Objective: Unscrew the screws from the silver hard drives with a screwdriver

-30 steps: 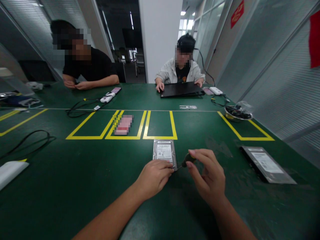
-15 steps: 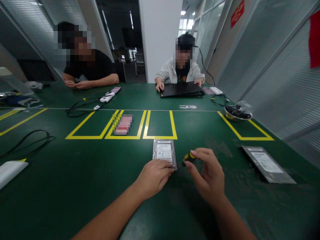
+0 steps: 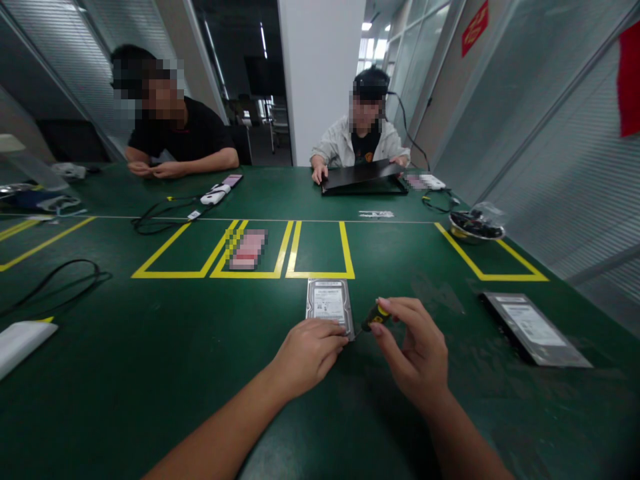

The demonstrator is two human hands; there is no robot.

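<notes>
A silver hard drive (image 3: pixel 327 300) with a white label lies flat on the green table in front of me. My left hand (image 3: pixel 314 348) covers its near edge, fingers closed together and pressing on it. Between the thumb and fingertips of my right hand (image 3: pixel 413 350) is a small black-and-yellow screwdriver (image 3: pixel 376 317). The tool is tilted, its thin shaft pointing down-left at the drive's near right corner. Its very tip is too small to make out clearly.
To the right lies a second drive in a clear bag (image 3: pixel 535 327). A bowl of dark parts (image 3: pixel 477 225) stands behind it. Yellow tape (image 3: pixel 320 275) marks boxes on the table. Two people sit across; one holds a black panel (image 3: pixel 363 177). A cable (image 3: pixel 65 267) lies left.
The screwdriver handle has turned a little in my right fingers. My left hand and the hard drive stay put. Across the table, the person's black panel has been lifted at one side.
</notes>
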